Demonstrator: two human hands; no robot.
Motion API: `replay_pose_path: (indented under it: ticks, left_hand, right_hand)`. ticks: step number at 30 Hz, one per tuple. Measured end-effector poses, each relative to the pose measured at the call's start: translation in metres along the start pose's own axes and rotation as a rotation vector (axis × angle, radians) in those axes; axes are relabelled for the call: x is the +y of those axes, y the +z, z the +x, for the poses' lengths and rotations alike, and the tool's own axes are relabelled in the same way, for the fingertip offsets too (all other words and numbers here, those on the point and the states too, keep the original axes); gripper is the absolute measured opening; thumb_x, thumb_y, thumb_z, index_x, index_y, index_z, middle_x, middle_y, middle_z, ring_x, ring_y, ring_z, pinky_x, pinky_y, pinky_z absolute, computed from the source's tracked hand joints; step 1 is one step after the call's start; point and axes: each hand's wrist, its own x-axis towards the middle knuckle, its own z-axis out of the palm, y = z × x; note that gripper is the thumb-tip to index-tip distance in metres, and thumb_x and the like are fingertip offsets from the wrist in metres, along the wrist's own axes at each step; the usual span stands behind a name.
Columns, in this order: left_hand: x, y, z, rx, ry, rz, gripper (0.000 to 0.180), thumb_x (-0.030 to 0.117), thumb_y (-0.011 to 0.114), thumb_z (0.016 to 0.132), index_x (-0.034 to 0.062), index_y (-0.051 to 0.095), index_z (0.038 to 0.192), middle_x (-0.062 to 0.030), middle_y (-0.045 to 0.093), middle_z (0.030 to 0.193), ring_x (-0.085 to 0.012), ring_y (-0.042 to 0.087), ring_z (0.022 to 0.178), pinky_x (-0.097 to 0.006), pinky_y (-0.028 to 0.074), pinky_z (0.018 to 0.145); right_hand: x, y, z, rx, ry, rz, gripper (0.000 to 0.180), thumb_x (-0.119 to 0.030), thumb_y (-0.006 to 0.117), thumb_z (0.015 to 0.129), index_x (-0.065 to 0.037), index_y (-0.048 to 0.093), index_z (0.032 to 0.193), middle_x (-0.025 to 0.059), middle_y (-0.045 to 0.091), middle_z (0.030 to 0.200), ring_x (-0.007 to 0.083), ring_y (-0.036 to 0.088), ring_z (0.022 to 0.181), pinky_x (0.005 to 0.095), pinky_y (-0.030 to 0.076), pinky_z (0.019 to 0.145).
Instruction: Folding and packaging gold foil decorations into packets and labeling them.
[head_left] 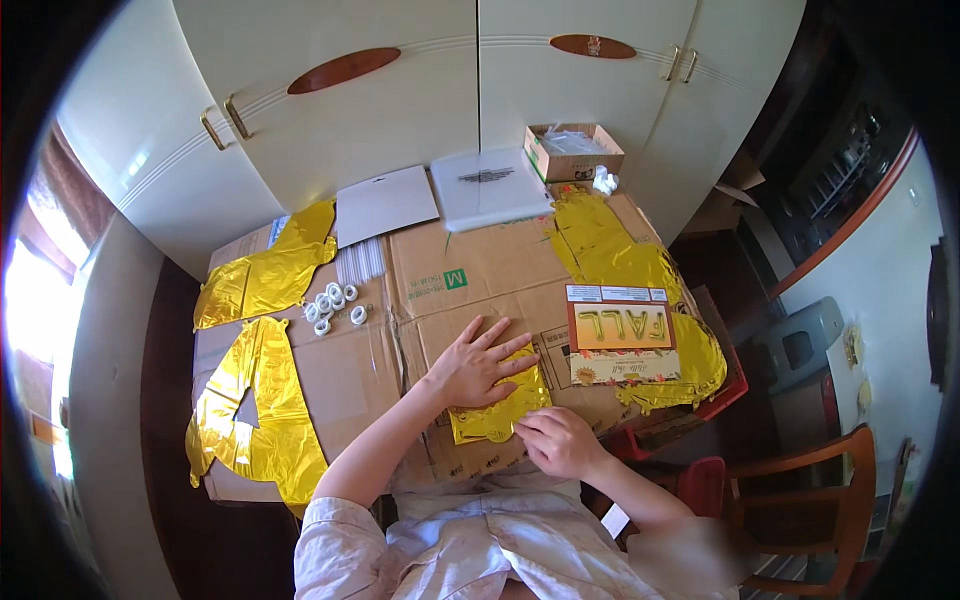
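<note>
A folded gold foil balloon [490, 420] lies on the cardboard near my body. Pressed flat across its upper part is my left hand [484, 366], fingers spread. At the balloon's right edge, my right hand [562, 441] is closed, its fingertips pinching the foil. Just beyond my right hand lies a printed card [622, 335] showing gold letter balloons. A flat gold foil balloon [610, 240] spreads behind that card, with more gold foil [700, 360] to its right. On the left are an A-shaped foil balloon [285, 400] and another gold foil balloon [265, 275].
Several white ribbon rolls [328, 304] sit left of centre, by a bundle of white straws [360, 262]. Behind lie a white sheet [388, 206], clear plastic bags [490, 190] and a cardboard box [573, 155]. Cabinets [440, 90] border the far side; a wooden chair [850, 480] stands right.
</note>
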Motion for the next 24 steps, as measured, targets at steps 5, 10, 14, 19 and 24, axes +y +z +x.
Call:
replay_pose_path:
  ticks: [5, 10, 14, 19, 24]
  left_hand:
    - [0.0, 0.0, -0.001, -0.001, -0.007, 0.011, 0.057, 0.047, 0.04, 0.096, 0.0275, 0.035, 0.15, -0.0026, 0.033, 0.156, -0.034, 0.023, 0.146, -0.057, 0.013, 0.117]
    - [-0.002, 0.007, -0.001, -0.004, -0.035, 0.016, 0.065, 0.052, 0.041, 0.095, 0.0201, 0.032, 0.151, 0.001, 0.03, 0.157, -0.0288, 0.023, 0.146, -0.056, 0.014, 0.118]
    - [-0.001, 0.001, 0.001, -0.026, -0.048, -0.052, 0.065, 0.048, 0.041, 0.095, 0.016, 0.031, 0.151, -0.0025, 0.032, 0.157, -0.0279, 0.023, 0.147, -0.056, 0.011, 0.118]
    - [0.0, 0.004, 0.005, -0.037, -0.146, -0.059, 0.06, 0.044, 0.04, 0.097, 0.0173, 0.034, 0.15, -0.0003, 0.033, 0.156, -0.0231, 0.026, 0.146, -0.057, 0.013, 0.117]
    - [-0.005, 0.014, 0.004, 0.037, -0.282, 0.009, 0.059, 0.039, 0.04, 0.097, 0.0134, 0.033, 0.15, -0.0024, 0.032, 0.156, -0.0256, 0.024, 0.146, -0.058, 0.012, 0.117]
  right_hand:
    - [0.01, -0.007, 0.028, 0.104, 0.03, -0.129, 0.028, -0.014, 0.064, 0.082, -0.001, 0.065, 0.107, 0.0123, 0.063, 0.111, 0.0269, 0.059, 0.11, 0.0433, 0.044, 0.102]
    - [0.027, 0.01, 0.03, 0.1, 0.096, -0.193, 0.03, -0.015, 0.065, 0.083, -0.001, 0.064, 0.11, 0.0117, 0.062, 0.115, 0.0272, 0.059, 0.114, 0.0436, 0.042, 0.105]
    - [0.026, 0.011, 0.028, 0.111, 0.102, -0.19, 0.032, -0.016, 0.066, 0.082, -0.001, 0.065, 0.11, 0.0119, 0.062, 0.115, 0.0269, 0.059, 0.113, 0.0438, 0.042, 0.105]
    - [0.026, 0.012, 0.027, 0.11, 0.11, -0.189, 0.032, -0.015, 0.066, 0.082, 0.0, 0.065, 0.11, 0.0119, 0.061, 0.115, 0.0266, 0.06, 0.112, 0.0438, 0.042, 0.106]
    - [0.025, 0.009, 0.029, 0.108, 0.117, -0.165, 0.032, -0.015, 0.066, 0.081, 0.0, 0.065, 0.11, 0.0119, 0.061, 0.115, 0.0266, 0.06, 0.112, 0.0444, 0.042, 0.106]
